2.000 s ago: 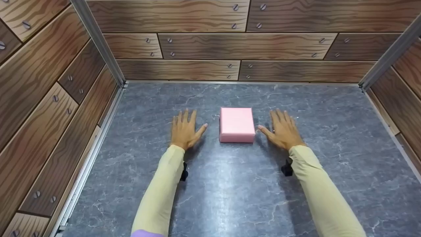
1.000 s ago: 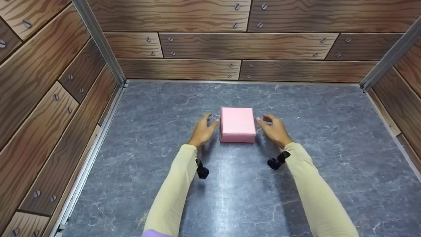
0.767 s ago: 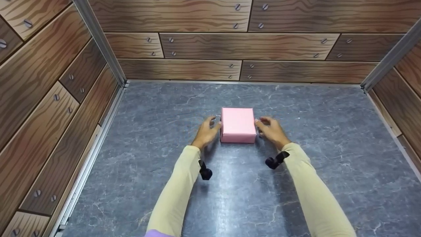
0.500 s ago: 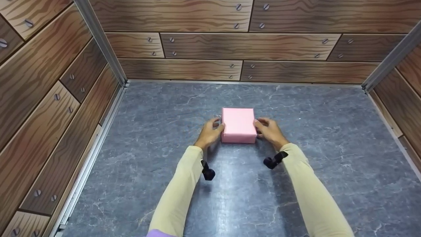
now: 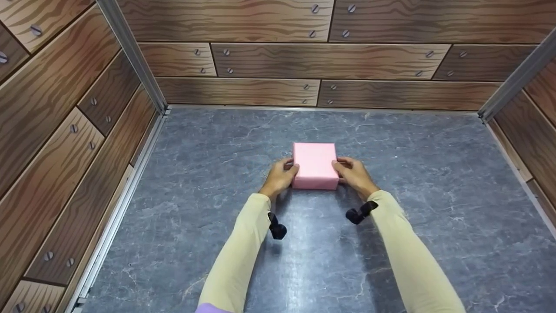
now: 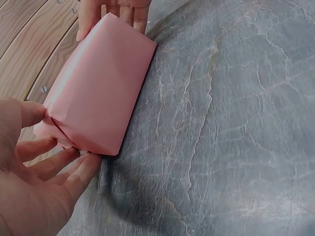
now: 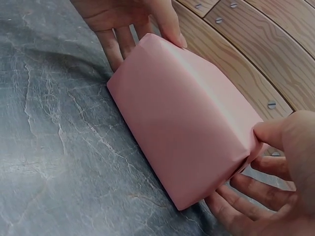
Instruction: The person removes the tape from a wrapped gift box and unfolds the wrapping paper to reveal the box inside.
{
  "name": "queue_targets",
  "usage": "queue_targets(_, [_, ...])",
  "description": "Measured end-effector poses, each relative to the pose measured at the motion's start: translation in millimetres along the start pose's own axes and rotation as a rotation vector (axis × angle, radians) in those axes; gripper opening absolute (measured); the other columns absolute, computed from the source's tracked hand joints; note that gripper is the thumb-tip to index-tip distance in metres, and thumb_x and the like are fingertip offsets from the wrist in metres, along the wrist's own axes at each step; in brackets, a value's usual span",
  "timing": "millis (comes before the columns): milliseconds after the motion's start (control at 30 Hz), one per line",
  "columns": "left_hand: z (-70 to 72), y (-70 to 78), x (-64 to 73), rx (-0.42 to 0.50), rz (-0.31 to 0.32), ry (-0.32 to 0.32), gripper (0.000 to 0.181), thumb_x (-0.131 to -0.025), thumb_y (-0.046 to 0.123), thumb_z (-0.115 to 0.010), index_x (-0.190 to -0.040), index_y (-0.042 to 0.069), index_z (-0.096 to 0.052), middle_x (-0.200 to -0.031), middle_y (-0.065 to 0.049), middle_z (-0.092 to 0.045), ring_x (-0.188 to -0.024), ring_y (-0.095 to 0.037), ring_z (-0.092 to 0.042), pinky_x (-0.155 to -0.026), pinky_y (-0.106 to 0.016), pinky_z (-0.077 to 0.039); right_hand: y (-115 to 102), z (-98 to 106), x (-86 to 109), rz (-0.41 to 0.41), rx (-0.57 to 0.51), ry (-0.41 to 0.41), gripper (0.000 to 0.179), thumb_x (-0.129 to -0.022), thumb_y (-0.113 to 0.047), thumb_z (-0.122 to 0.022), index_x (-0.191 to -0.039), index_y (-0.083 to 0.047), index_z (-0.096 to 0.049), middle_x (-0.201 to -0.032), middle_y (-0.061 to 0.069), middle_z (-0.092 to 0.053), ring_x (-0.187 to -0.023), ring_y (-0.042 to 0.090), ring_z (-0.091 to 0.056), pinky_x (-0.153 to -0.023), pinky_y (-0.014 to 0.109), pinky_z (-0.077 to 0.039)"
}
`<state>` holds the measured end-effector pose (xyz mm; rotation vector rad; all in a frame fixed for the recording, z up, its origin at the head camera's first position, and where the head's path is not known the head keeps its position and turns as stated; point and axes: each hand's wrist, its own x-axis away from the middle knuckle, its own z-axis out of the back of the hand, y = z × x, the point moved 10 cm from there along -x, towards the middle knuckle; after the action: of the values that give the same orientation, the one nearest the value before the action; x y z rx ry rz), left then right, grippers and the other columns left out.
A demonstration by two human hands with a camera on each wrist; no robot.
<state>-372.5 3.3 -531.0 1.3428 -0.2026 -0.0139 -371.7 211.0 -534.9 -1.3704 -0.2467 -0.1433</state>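
A pink paper-wrapped box sits on the grey marbled surface, a little right of the middle of the head view. My left hand grips its left side, thumb on the top edge and fingers against the folded end. From the other side my right hand holds it the same way, thumb at the upper right edge. In the left wrist view the box shows its smooth front face, and the left fingers reach its lower edge. The right wrist view shows the right fingers along the folded end of the box.
Wood-print panels stand behind and on both sides, joined by grey metal corner posts. The marbled surface runs up to them. Small black cameras stick out from both wrists.
Both hands have moved inward from lying flat on either side of the box. Their fingers have curled, and they have taken hold of its two ends. The box stays in place.
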Motion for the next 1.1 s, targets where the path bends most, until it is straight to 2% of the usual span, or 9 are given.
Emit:
queue_targets(200, [0.1,3.9,1.3,-0.022,-0.022,0.005,0.045,-0.101,0.014,-0.054,-0.141,-0.008,-0.052,-0.132,-0.025,-0.063,-0.125,-0.031,-0.060,-0.106,-0.035,-0.047,2.4,0.4,0.1,-0.005,0.011,0.011,0.056,-0.105,-0.021,-0.054,-0.149,0.010,-0.039,-0.138,0.030,-0.051,-0.109,0.022,-0.060,-0.085,0.024,-0.057])
queue_targets(533, [2.2,12.0,2.4,-0.047,-0.021,0.020,0.044,-0.100,0.015,-0.054,-0.140,-0.004,-0.055,-0.133,-0.022,-0.062,-0.127,-0.030,-0.058,-0.108,-0.037,-0.044,-2.2,4.4,3.8,-0.019,-0.021,0.019,0.056,-0.105,-0.022,-0.055,-0.152,0.005,-0.039,-0.145,0.027,-0.048,-0.116,0.024,-0.059,-0.091,0.025,-0.055])
queue_targets(767, [4.3,19.4,3.1,-0.059,-0.047,0.027,0.042,-0.101,0.014,-0.055,-0.140,-0.003,-0.055,-0.134,-0.021,-0.061,-0.126,-0.030,-0.058,-0.107,-0.037,-0.046,-8.4,6.4,6.8,-0.004,-0.074,0.027,0.057,-0.104,-0.021,-0.056,-0.152,0.005,-0.039,-0.143,0.029,-0.049,-0.104,0.015,-0.064,-0.094,0.028,-0.055])
queue_targets(967, [4.5,24.0,4.1,-0.042,-0.055,0.029,0.041,-0.100,0.010,-0.055,-0.139,-0.004,-0.054,-0.134,-0.020,-0.061,-0.122,-0.028,-0.061,-0.098,-0.035,-0.051,-13.4,9.8,6.7,0.048,-0.055,0.042,0.053,-0.103,-0.018,-0.057,-0.148,0.008,-0.044,-0.136,0.029,-0.054,-0.099,0.013,-0.065,-0.095,0.032,-0.054])
queue_targets(1100, [5.2,27.3,4.3,-0.033,-0.066,0.043,0.041,-0.099,0.009,-0.056,-0.138,-0.005,-0.054,-0.135,-0.021,-0.060,-0.124,-0.030,-0.059,-0.102,-0.035,-0.049,-16.0,13.6,6.4,0.062,-0.041,0.074,0.051,-0.102,-0.017,-0.059,-0.145,0.008,-0.048,-0.129,0.026,-0.059,-0.095,0.011,-0.065,-0.095,0.034,-0.054])
